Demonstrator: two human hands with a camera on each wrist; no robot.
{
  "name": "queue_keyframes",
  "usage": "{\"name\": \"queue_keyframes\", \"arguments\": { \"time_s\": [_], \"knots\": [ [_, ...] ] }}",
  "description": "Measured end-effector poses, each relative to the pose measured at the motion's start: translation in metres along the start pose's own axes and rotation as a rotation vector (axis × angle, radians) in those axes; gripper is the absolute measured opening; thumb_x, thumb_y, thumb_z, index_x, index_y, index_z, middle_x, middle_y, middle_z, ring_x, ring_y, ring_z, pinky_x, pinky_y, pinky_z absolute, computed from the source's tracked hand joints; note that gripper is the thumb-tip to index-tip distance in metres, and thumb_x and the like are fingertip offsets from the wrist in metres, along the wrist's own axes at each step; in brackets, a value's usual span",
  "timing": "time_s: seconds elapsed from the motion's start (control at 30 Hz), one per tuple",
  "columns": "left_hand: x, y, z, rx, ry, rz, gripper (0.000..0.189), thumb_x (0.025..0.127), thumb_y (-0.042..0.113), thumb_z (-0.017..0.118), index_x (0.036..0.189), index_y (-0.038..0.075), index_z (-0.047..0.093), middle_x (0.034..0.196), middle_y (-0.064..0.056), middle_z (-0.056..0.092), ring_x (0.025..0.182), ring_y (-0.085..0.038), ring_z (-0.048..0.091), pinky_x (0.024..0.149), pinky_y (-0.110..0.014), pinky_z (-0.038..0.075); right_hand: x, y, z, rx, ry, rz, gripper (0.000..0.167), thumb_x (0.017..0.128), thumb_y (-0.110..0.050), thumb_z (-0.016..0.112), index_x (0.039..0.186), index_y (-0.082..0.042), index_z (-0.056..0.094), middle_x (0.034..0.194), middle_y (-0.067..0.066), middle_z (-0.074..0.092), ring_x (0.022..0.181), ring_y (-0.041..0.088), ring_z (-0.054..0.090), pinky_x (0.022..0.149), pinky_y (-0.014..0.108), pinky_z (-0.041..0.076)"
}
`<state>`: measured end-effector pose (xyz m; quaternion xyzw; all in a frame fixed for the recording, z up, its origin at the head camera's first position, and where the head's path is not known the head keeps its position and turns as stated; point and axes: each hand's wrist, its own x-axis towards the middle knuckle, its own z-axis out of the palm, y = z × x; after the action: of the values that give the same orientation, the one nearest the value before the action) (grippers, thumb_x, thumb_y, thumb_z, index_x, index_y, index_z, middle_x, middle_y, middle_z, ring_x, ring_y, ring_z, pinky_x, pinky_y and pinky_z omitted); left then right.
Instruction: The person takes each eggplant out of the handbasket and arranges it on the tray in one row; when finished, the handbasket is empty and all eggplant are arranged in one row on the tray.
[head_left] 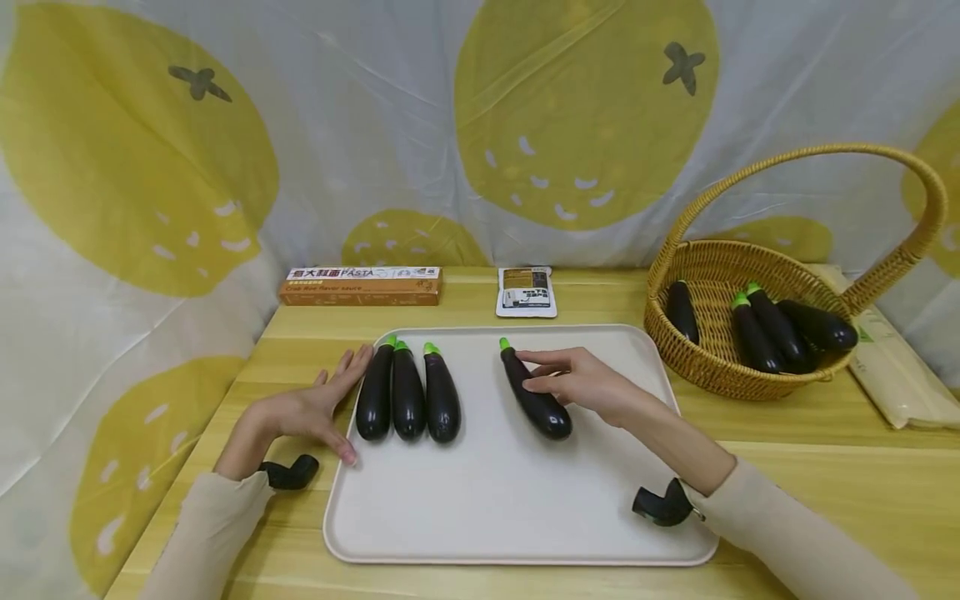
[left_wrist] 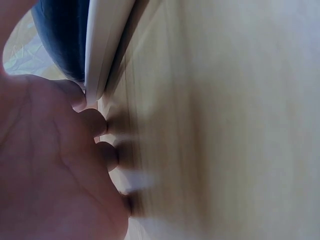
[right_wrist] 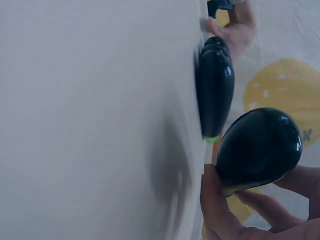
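Pinching a glossy, near-black, green-tipped eggplant [head_left: 544, 410] with the right grip [head_left: 585, 383]; resting the left grip [head_left: 309, 410] splayed at the tray [head_left: 517, 500].

Left of the pale tray [head_left: 517, 500], a plain beige left sleeve [head_left: 213, 529] with a black, elbow-bent left fitting [head_left: 294, 472] at its cuff [head_left: 253, 493]; across the tray's right edge, a matching beige right sleeve [head_left: 795, 525], its black, bent right fitting [head_left: 663, 507] over the tray, blunt-ended

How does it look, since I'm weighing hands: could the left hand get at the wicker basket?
Probably not easily: the left hand is by the left edge of the tray, the wicker basket by its far right corner, with the right hand, holding an eggplant, between.
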<state>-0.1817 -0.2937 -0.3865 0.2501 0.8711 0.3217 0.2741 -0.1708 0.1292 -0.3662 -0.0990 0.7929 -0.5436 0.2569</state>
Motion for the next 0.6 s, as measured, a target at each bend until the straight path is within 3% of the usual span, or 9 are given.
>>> {"name": "queue_keyframes", "arguments": {
  "time_s": [0.1,0.2,0.43,0.6],
  "knots": [
    [-0.001,-0.001,0.001,0.001,0.003,0.002,0.155,0.063,0.032,0.098,0.164,0.008,-0.016,0.168,-0.023,-0.029,0.152,-0.049,-0.032,0.116,-0.077,-0.018,0.016,-0.005,0.016,0.009,-0.001,0.027,0.056,0.099,-0.021,0.069,0.153,-0.017,0.053,0.139,0.020,0.063,0.096,0.012,0.060,0.080,0.024,0.050],
    [0.000,-0.001,0.001,0.005,0.006,0.009,0.155,0.063,0.033,0.098,0.164,0.008,-0.016,0.169,-0.023,-0.028,0.152,-0.049,-0.031,0.116,-0.077,-0.018,0.027,-0.011,0.029,0.005,0.007,0.044,0.056,0.098,-0.021,0.070,0.151,-0.021,0.055,0.138,0.019,0.064,0.105,0.016,0.064,0.087,0.027,0.052],
    [0.002,0.000,0.001,-0.001,0.004,0.007,0.156,0.062,0.033,0.098,0.164,0.008,-0.017,0.168,-0.024,-0.029,0.152,-0.048,-0.031,0.116,-0.076,-0.019,0.046,-0.020,0.049,-0.055,0.076,0.045,0.056,0.097,-0.021,0.071,0.150,-0.022,0.056,0.137,0.017,0.067,0.129,0.029,0.060,0.114,0.048,0.044],
    [0.001,0.000,0.001,0.007,0.001,-0.001,0.156,0.062,0.035,0.098,0.164,0.008,-0.017,0.168,-0.023,-0.029,0.153,-0.047,-0.031,0.116,-0.076,-0.018,0.053,-0.022,0.056,-0.098,0.112,0.035,0.055,0.097,-0.021,0.071,0.150,-0.019,0.056,0.128,0.016,0.071,0.121,0.027,0.064,0.111,0.045,0.046]
  ]
}}
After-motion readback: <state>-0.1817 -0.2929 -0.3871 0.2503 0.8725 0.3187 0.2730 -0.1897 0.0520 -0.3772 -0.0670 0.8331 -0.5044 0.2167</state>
